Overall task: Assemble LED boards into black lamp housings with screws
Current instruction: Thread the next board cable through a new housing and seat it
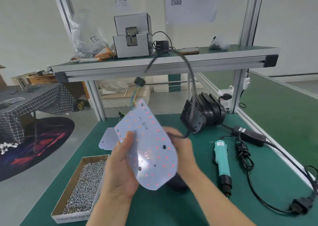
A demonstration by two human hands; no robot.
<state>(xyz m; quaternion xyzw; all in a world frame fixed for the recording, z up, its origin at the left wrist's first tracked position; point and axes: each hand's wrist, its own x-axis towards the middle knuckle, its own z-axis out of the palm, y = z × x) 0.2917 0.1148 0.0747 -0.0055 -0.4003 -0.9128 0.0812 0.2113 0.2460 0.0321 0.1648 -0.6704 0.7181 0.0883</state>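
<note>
At my left a box (68, 200) of screws (84, 186) sits on the desk (154, 208), and beyond it a spare board (107, 140) lies flat. My left hand (120, 170) grips the board (153, 150) by its left edge, thumb on the face, fingers behind. I hold it tilted above the desk, face towards me. It is white with one rounded end, dotted with red and orange LEDs and a few dark holes, and has coloured wires (135, 96) at its top corner. My right hand (183, 150) curls round its right edge, where a black cable (193, 91) loops up. Further right black housings (206, 112) stand, and a teal screwdriver (222, 163) lies.
</note>
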